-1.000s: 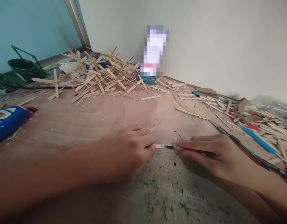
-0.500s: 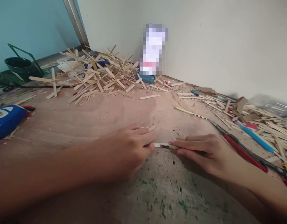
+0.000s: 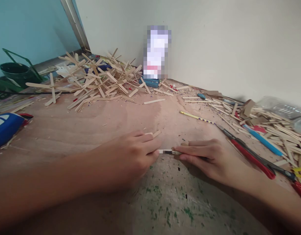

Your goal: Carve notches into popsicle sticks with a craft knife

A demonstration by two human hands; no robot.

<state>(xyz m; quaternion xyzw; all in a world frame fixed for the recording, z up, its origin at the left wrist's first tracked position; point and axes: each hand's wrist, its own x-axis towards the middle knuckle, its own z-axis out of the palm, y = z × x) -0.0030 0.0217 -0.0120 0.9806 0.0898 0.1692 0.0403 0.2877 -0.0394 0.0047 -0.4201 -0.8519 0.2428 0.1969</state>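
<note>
My left hand (image 3: 133,156) rests on the wooden board with its fingers curled, pinning a small pale stick piece (image 3: 163,151) at its left end. My right hand (image 3: 204,156) lies flat beside it, fingers pressed together round a thin dark-tipped tool, seemingly a knife (image 3: 170,152), whose tip sits on that piece. Most of the tool is hidden under the fingers. Two short wooden offcuts (image 3: 154,133) lie just beyond my left fingers.
A heap of flat wooden sticks (image 3: 98,80) lies at the back left, more sticks (image 3: 268,127) at the right. Red-handled pliers (image 3: 250,153), a striped pencil (image 3: 195,117), a blue pen (image 3: 263,141), a blue case (image 3: 4,127) and a green bucket (image 3: 14,71) surround the work spot.
Both hands kept their grip and drifted slightly left in the picture as the view shifted. The gap between them narrowed a little.
</note>
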